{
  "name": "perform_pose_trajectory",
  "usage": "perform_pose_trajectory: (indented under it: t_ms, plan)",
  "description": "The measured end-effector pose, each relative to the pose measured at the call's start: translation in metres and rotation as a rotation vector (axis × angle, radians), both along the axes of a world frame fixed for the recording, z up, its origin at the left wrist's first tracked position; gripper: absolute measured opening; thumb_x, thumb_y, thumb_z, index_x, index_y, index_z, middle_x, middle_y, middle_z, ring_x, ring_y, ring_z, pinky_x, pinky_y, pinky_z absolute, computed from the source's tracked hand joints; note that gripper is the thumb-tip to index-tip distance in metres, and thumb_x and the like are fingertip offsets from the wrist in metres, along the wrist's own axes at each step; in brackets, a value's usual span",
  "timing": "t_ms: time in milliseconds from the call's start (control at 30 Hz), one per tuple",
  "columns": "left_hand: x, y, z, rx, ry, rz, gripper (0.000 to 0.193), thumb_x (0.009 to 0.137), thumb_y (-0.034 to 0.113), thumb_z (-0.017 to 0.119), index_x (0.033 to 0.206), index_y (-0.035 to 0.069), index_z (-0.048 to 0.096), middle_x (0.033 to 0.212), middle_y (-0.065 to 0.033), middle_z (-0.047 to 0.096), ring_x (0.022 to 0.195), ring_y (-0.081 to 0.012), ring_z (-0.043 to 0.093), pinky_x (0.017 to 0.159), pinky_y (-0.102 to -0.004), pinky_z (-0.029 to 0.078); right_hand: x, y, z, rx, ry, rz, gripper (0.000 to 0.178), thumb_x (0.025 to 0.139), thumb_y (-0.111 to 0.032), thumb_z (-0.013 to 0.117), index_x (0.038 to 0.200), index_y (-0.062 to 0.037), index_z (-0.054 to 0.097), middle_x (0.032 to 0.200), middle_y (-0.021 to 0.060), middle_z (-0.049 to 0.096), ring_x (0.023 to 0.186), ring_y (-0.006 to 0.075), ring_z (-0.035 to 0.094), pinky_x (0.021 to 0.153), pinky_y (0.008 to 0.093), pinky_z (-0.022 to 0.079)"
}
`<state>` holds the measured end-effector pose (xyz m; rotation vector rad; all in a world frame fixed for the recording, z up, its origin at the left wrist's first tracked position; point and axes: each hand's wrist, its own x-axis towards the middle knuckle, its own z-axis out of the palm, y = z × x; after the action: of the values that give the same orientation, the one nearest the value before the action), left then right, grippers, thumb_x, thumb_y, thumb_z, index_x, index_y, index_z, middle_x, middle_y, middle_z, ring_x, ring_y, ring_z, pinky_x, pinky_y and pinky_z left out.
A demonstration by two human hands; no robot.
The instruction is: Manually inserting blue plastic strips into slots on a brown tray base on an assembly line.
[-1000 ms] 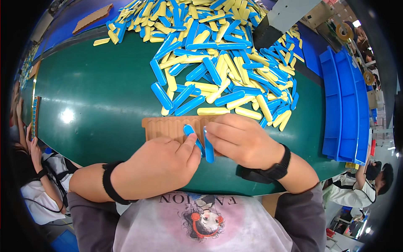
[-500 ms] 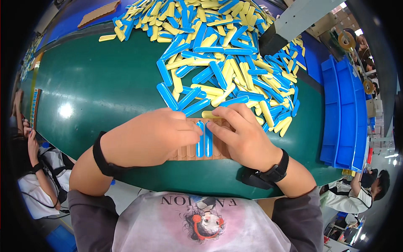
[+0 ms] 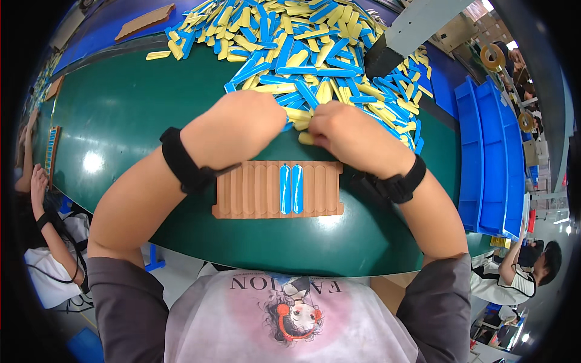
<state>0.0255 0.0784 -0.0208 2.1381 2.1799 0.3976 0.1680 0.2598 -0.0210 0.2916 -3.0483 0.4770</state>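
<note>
A brown ridged tray point(image 3: 254, 190) lies on the green table in front of me. Two blue round-ended strips point(image 3: 292, 189) sit side by side in its middle grooves; the other grooves hold none. Both hands reach past the tray to the near edge of a heap of blue and yellow strips point(image 3: 315, 60). My left hand point(image 3: 239, 128) is bent over the heap, its fingertips hidden behind the hand, with a bit of blue showing beside it. My right hand point(image 3: 357, 136) has curled fingers, closed at the end of a yellow strip point(image 3: 305, 138).
Blue stacked bins point(image 3: 493, 157) stand at the right edge of the green table point(image 3: 139, 115). A grey post point(image 3: 417, 30) rises at the back right. Another brown tray point(image 3: 145, 21) lies far left. People work at both sides, one beside a filled tray point(image 3: 52, 151).
Both hands have left the tray and moved away from me to the heap, uncovering the whole tray. The two blue strips have stayed in their grooves.
</note>
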Motion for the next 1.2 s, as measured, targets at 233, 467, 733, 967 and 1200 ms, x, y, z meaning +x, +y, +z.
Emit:
perform_pose_trajectory:
  t_ms: [233, 467, 733, 967, 1200]
  plan:
    - [-0.012, -0.006, 0.004, 0.040, -0.121, 0.174, 0.024, 0.076, 0.006, 0.069, 0.099, 0.005, 0.063, 0.065, -0.0143, 0.060, 0.062, -0.0314, 0.060, 0.058, -0.0376, 0.046, 0.007, 0.015, -0.004, 0.071, 0.081, -0.119, 0.010, 0.071, 0.004, 0.059, 0.080, 0.0024, 0.064, 0.082, 0.0148, 0.061, 0.087, 0.0325, 0.059, 0.078, 0.0398, 0.050]
    - [0.022, -0.037, 0.014, 0.099, -0.497, 0.215, 0.036, 0.079, 0.000, 0.067, 0.114, 0.001, 0.058, 0.061, -0.0099, 0.060, 0.051, -0.0175, 0.055, 0.051, -0.0274, 0.042, 0.004, 0.005, -0.001, 0.062, 0.059, -0.092, 0.014, 0.069, 0.006, 0.063, 0.079, -0.0023, 0.063, 0.079, 0.0107, 0.061, 0.080, 0.0296, 0.055, 0.073, 0.0390, 0.045]
    - [-0.003, -0.029, 0.001, 0.380, -0.342, 0.303, 0.029, 0.084, 0.001, 0.061, 0.112, 0.005, 0.060, 0.063, -0.0123, 0.057, 0.050, -0.0194, 0.053, 0.051, -0.0288, 0.043, 0.008, -0.003, 0.000, -0.131, 0.473, -0.184, 0.012, 0.076, 0.004, 0.063, 0.084, -0.0046, 0.064, 0.084, 0.0092, 0.067, 0.080, 0.0279, 0.061, 0.069, 0.0384, 0.049]
    - [0.052, -0.073, 0.024, 0.156, -0.305, 0.136, 0.028, 0.074, 0.002, 0.070, 0.101, 0.000, 0.063, 0.083, -0.0107, 0.062, 0.073, -0.0268, 0.060, 0.066, -0.0359, 0.048, 0.081, -0.053, 0.000, -0.126, 0.472, 0.137, 0.020, 0.070, -0.003, 0.065, 0.088, 0.0039, 0.061, 0.105, 0.0196, 0.062, 0.087, 0.0329, 0.064, 0.073, 0.0385, 0.054]
    - [0.060, -0.075, 0.001, 0.110, -0.336, -0.026, 0.041, 0.069, 0.008, 0.076, 0.106, -0.003, 0.061, 0.099, -0.0124, 0.058, 0.085, -0.0272, 0.059, 0.071, -0.0348, 0.049, 0.094, -0.070, -0.010, -0.001, 0.324, 0.088, 0.026, 0.069, -0.005, 0.065, 0.092, 0.0063, 0.063, 0.103, 0.0186, 0.063, 0.104, 0.0336, 0.059, 0.082, 0.0414, 0.052]
